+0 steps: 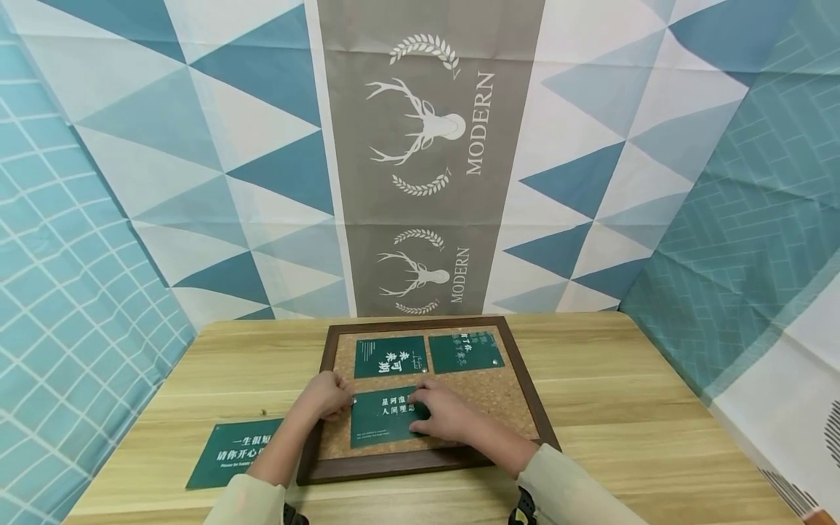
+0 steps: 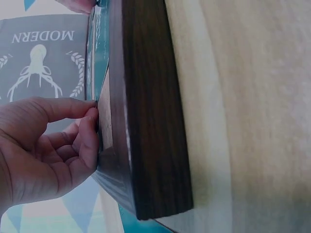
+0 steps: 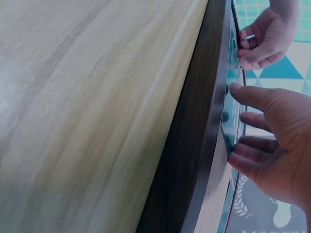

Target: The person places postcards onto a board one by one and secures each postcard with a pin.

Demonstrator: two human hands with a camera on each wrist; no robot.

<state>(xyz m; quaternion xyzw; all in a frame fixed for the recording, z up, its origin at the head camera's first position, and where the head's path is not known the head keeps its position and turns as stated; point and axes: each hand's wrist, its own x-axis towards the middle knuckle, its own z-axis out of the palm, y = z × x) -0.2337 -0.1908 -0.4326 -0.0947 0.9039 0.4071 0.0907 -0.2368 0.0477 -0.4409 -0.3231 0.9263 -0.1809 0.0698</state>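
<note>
A green card (image 1: 377,421) with white lettering lies on the lower left of a cork board (image 1: 499,408) in a dark wooden frame (image 1: 313,456). My left hand (image 1: 328,396) is at the card's upper left corner, thumb and forefinger pinching at a small pale push pin (image 1: 355,401). The left wrist view shows those fingertips together at the board's surface, the other fingers curled. Across the card's right part, my right hand (image 1: 446,414) rests with thumb and fingers spread. In the right wrist view its thumb and fingertips touch the card (image 3: 231,116).
Two more green cards, one upper left (image 1: 380,356) and one upper right (image 1: 462,353), are on the board, each with a pin at its lower right. Another green card (image 1: 219,452) lies on the wooden table (image 1: 630,423), partly behind my left forearm. A patterned cloth (image 1: 433,211) hangs behind.
</note>
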